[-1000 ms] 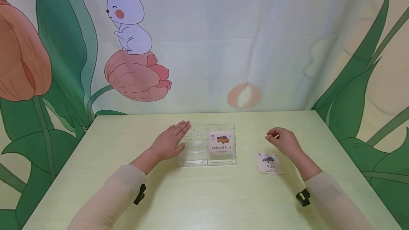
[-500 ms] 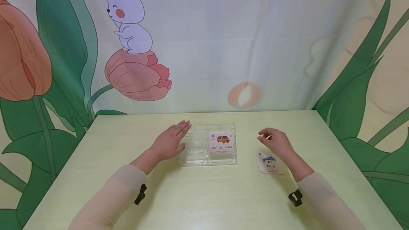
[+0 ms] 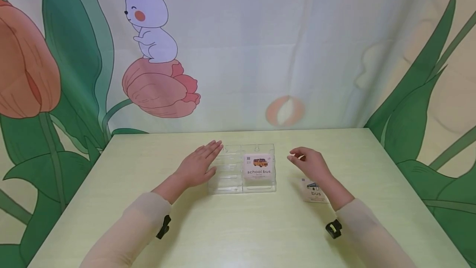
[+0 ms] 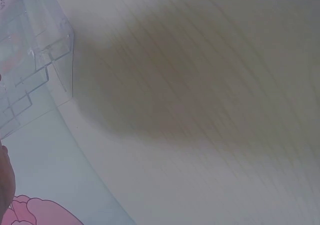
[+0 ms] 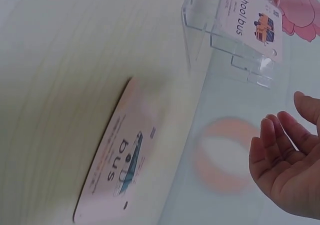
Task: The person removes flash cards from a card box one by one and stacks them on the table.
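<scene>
A clear plastic card holder (image 3: pixel 225 185) with two columns of stepped slots stands mid-table. In its right column leans a card (image 3: pixel 258 166) printed "school bus". My left hand (image 3: pixel 197 164) lies with straight fingers along the holder's left side, thumb over its edge. Right of the holder my right hand (image 3: pixel 310 163) hovers, fingers bent and thumb apart, holding nothing. Below it a card (image 3: pixel 315 195) printed "bus" lies on the table, partly covered by the hand and wrist in the head view. The right wrist view shows the loose fingers (image 5: pixel 272 150) and this "bus" card (image 5: pixel 115 170) whole.
The pale wooden table (image 3: pixel 238 235) ends at a printed curtain (image 3: pixel 238 53) with a rabbit and tulips. Black wrist cameras hang under both sleeves (image 3: pixel 368 226).
My right hand has moved left toward the card holder, now covering part of the "bus" card. The left hand and the holder have stayed in place.
</scene>
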A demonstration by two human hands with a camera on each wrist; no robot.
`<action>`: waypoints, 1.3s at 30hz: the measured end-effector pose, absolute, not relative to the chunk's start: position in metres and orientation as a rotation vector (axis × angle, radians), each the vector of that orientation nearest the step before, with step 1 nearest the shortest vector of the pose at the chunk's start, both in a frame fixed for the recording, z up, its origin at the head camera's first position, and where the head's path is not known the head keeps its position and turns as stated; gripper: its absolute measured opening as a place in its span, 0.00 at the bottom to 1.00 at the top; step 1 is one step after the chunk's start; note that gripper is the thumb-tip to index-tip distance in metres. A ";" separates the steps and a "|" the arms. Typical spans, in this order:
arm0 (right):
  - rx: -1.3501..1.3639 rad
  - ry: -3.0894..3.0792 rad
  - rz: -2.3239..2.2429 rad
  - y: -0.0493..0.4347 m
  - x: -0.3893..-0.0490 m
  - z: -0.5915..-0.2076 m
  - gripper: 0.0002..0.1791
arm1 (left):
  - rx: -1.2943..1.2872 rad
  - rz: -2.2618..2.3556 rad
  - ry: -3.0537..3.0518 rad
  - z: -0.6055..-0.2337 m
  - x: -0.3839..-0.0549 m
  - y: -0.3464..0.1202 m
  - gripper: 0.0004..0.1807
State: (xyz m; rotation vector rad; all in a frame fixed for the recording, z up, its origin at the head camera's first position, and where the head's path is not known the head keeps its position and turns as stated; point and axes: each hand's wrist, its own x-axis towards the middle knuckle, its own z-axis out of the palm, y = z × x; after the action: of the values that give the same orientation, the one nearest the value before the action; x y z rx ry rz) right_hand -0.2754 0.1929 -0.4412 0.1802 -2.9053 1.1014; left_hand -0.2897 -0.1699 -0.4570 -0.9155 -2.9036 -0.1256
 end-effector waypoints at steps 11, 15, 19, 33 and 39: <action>0.283 -2.811 1.159 0.176 -0.281 -0.447 0.17 | -0.927 -0.119 -2.889 -0.461 -0.291 -0.171 0.36; 0.277 -2.801 1.180 0.171 -0.284 -0.447 0.17 | -0.928 -0.115 -2.885 -0.461 -0.291 -0.171 0.36; 0.278 -2.799 1.198 0.166 -0.286 -0.448 0.16 | -0.927 -0.115 -2.881 -0.460 -0.291 -0.171 0.36; 0.264 -2.811 1.238 0.156 -0.290 -0.452 0.16 | -0.921 -0.124 -2.869 -0.460 -0.291 -0.171 0.35; 0.234 -2.821 1.253 0.151 -0.291 -0.457 0.15 | -0.925 -0.122 -2.870 -0.460 -0.291 -0.171 0.35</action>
State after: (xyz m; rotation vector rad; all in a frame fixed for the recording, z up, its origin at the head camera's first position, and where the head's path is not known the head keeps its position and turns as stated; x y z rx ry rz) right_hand -0.2914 0.1512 -0.4572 0.2338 -2.8211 1.2529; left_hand -0.2912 -0.1712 -0.4603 -0.9247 -2.8699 -0.1216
